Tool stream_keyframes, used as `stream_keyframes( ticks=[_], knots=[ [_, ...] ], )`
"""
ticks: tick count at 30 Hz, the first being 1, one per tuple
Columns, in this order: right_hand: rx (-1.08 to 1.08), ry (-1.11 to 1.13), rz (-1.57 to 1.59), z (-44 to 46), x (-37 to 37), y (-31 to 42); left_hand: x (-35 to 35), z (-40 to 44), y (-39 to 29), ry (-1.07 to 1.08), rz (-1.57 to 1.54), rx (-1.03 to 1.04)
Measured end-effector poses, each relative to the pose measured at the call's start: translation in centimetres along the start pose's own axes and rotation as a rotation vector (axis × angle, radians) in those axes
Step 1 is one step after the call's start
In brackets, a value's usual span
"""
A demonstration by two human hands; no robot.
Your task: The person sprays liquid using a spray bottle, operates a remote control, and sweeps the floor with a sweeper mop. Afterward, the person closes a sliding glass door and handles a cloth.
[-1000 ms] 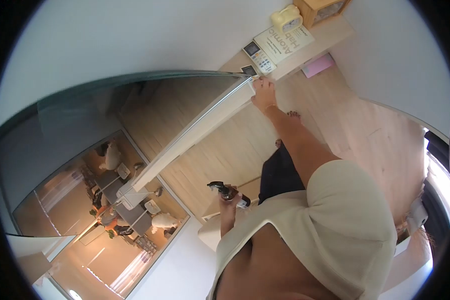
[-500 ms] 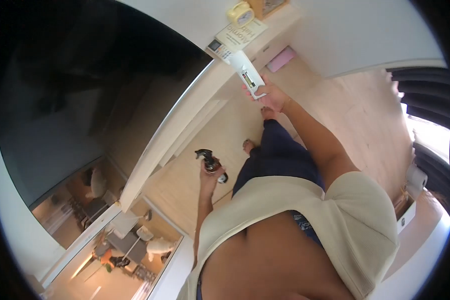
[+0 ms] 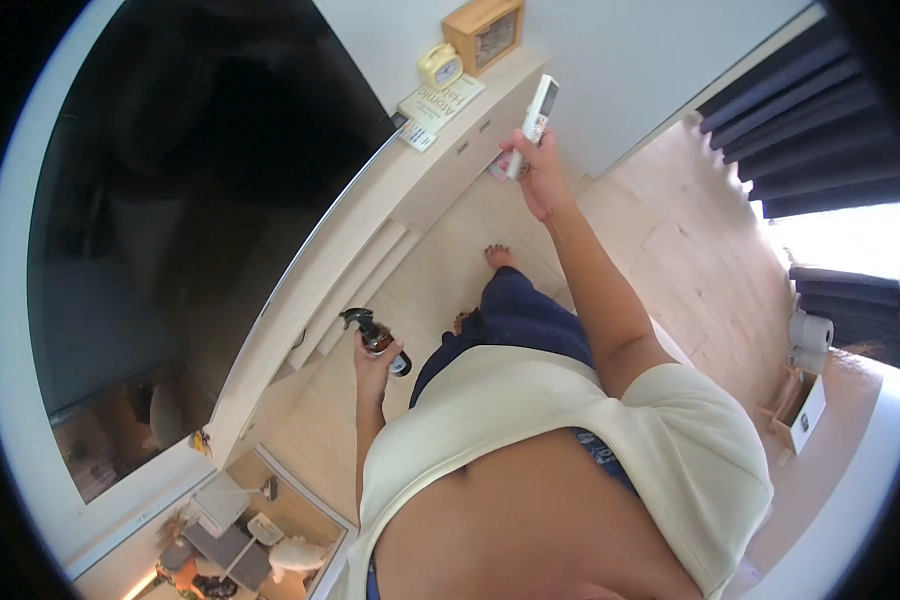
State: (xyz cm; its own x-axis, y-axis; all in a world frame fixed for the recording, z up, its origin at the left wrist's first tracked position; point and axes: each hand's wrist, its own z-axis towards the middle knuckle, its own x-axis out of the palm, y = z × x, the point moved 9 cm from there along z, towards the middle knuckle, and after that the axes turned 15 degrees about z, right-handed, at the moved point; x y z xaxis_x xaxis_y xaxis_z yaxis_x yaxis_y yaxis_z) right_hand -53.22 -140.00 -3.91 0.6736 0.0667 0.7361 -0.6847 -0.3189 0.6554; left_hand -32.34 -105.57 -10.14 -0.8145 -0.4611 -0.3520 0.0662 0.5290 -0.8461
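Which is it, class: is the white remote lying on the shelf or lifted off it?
Lifted off: the right hand grips the white remote, with a visible gap between it and the shelf.

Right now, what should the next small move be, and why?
Probably set the slim white remote on the long, pale wood-toned console: the right hand holds it aloft while the left hand grips a black-topped brown spray bottle, leaving neither free.
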Motion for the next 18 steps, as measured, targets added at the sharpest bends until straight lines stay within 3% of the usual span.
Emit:
stream_keyframes(
  ticks=[3, 7, 9, 11, 14, 18],
  knots=[
    [-0.207, -0.010, -0.298, -0.6, 1.4, 5.4, -0.7, -0.1, -0.1, -0.033, -0.018, 0.033],
    [-0.389, 0.067, -0.254, -2.4, 4.4, 11.2, -0.9, 0.3, -0.3, -0.033, -0.020, 0.132],
    [-0.216, 0.113, 0.025, -3.5, 6.1, 13.0, -1.0, 0.2, 0.1, -0.070, -0.039, 0.130],
    [-0.252, 0.116, 0.049, -4.2, 8.0, 16.4, -1.3, 1.0, 2.1, -0.057, 0.009, 0.150],
    [-0.430, 0.166, 0.137, -4.3, 10.8, 24.7, -0.9, 1.3, 1.8, -0.021, -0.015, 0.197],
    [-0.661, 0.278, 0.355, -7.0, 16.9, 41.6, -1.2, 2.2, 5.4, 0.026, -0.166, 0.200]
  ],
)
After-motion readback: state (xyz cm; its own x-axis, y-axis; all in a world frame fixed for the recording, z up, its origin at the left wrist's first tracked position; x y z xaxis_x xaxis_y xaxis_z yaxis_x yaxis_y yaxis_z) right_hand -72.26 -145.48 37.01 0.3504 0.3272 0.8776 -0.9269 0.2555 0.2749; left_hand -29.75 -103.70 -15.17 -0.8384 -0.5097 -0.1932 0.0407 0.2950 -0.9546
